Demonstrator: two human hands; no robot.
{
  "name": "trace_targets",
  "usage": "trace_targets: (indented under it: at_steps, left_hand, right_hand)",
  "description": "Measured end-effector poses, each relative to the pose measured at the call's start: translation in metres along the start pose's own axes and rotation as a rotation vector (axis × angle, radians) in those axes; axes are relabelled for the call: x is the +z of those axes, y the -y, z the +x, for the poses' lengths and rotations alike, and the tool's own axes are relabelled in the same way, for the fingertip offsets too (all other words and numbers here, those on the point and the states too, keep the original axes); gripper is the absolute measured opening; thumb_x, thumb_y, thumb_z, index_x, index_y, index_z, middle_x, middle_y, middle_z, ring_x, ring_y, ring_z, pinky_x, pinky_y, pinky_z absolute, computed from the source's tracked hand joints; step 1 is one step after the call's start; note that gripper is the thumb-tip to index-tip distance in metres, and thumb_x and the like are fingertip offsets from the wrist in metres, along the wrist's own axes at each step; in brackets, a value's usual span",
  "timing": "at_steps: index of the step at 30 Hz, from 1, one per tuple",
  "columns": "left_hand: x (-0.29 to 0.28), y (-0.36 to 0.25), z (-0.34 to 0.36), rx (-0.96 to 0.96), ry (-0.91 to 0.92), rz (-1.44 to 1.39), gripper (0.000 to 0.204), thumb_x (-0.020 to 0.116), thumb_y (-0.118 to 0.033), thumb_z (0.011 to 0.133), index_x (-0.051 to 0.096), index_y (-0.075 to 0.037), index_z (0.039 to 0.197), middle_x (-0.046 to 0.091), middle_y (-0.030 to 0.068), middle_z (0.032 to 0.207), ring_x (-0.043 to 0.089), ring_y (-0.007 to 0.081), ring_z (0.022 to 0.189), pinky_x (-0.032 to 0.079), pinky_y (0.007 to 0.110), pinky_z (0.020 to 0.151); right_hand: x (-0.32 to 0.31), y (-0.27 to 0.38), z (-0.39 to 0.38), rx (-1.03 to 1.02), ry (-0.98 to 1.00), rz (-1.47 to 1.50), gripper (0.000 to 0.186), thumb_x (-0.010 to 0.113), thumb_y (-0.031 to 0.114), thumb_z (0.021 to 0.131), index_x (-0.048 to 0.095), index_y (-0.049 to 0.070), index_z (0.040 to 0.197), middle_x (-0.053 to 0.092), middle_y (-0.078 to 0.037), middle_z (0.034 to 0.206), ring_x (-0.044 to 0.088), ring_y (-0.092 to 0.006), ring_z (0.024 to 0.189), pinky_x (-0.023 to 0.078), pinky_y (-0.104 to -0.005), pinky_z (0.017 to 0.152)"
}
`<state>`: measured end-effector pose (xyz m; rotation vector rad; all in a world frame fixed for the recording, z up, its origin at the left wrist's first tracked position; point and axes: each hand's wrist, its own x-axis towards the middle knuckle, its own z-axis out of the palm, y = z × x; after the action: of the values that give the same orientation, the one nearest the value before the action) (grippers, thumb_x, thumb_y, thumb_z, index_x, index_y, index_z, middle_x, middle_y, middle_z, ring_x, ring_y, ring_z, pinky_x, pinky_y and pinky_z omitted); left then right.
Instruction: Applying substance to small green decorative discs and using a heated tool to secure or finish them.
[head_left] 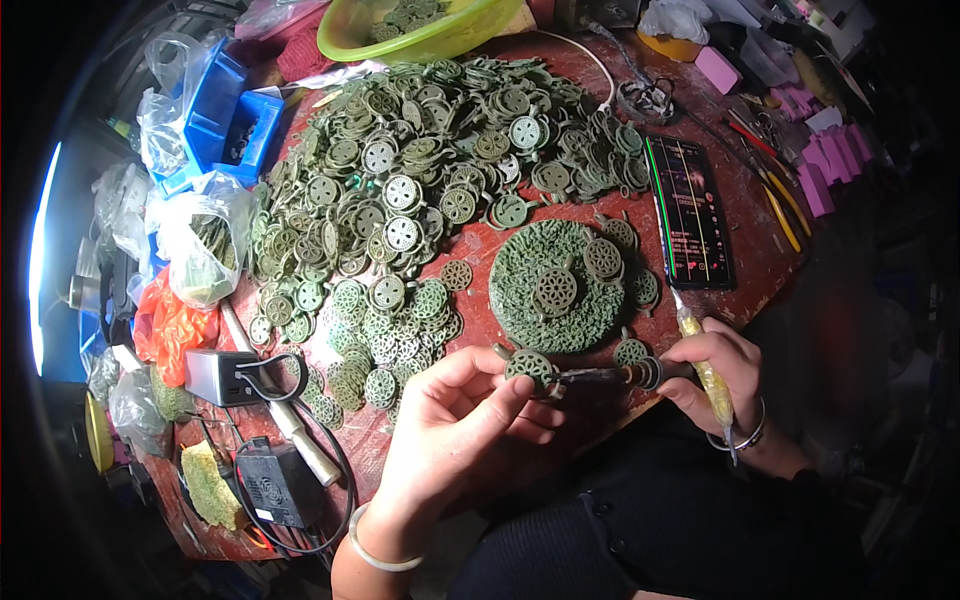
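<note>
One disc [530, 367] is in work, pinched in the left hand [450, 425]; the right hand [737, 376] grips a dark tool [595, 376]; how much of the heap [420, 150] is done is unclear.

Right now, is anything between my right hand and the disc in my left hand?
Yes. The dark rod in your right hand spans most of that gap, its tip beside the disc; I can't tell whether they touch. Another disc shows just past the rod.
</note>
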<state>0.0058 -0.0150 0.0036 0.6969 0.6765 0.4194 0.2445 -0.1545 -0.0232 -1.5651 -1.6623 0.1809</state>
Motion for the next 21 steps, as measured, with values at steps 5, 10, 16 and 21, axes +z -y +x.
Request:
trace_targets:
  at_steps: [5,10,16,21]
  left_hand:
    - [0.0002,-0.0005,0.0001,-0.004,0.004,0.008,0.005,0.062,-0.002,0.093,0.059,-0.001,0.096,0.067,0.0099,0.091,0.07,0.0222,0.081,0.059,0.033,0.069]
    - [-0.001,0.0008,-0.0005,0.004,-0.007,-0.006,0.006,0.062,-0.002,0.093,0.058,-0.001,0.097,0.067,0.0101,0.091,0.07,0.0226,0.081,0.059,0.033,0.069]
    - [-0.0005,0.0004,0.0001,-0.006,0.003,-0.023,0.005,0.061,-0.001,0.093,0.058,-0.001,0.097,0.067,0.011,0.091,0.07,0.0234,0.081,0.06,0.034,0.069]
    - [-0.0011,0.0006,0.0001,0.0,0.011,-0.022,0.005,0.061,-0.001,0.093,0.058,0.0,0.098,0.067,0.0113,0.091,0.07,0.0237,0.082,0.059,0.034,0.069]
  right_hand:
    - [-0.0009,-0.0001,-0.0009,0.007,0.01,-0.023,0.037,0.075,0.036,0.084,0.06,0.002,0.087,0.062,-0.004,0.066,0.047,-0.0175,0.055,0.039,-0.0296,0.051]
    - [0.0011,-0.0012,-0.0009,0.002,0.005,-0.026,0.037,0.075,0.036,0.084,0.06,0.002,0.087,0.062,-0.004,0.066,0.048,-0.0174,0.055,0.039,-0.0292,0.051]
    - [-0.0003,-0.0007,-0.0006,0.005,-0.008,-0.018,0.037,0.075,0.036,0.084,0.06,0.002,0.087,0.064,-0.005,0.067,0.047,-0.0171,0.055,0.038,-0.0296,0.051]
    - [-0.002,0.0005,0.0012,0.013,0.001,0.005,0.032,0.081,0.027,0.078,0.062,0.003,0.087,0.054,-0.008,0.067,0.052,-0.0207,0.055,0.041,-0.031,0.049]
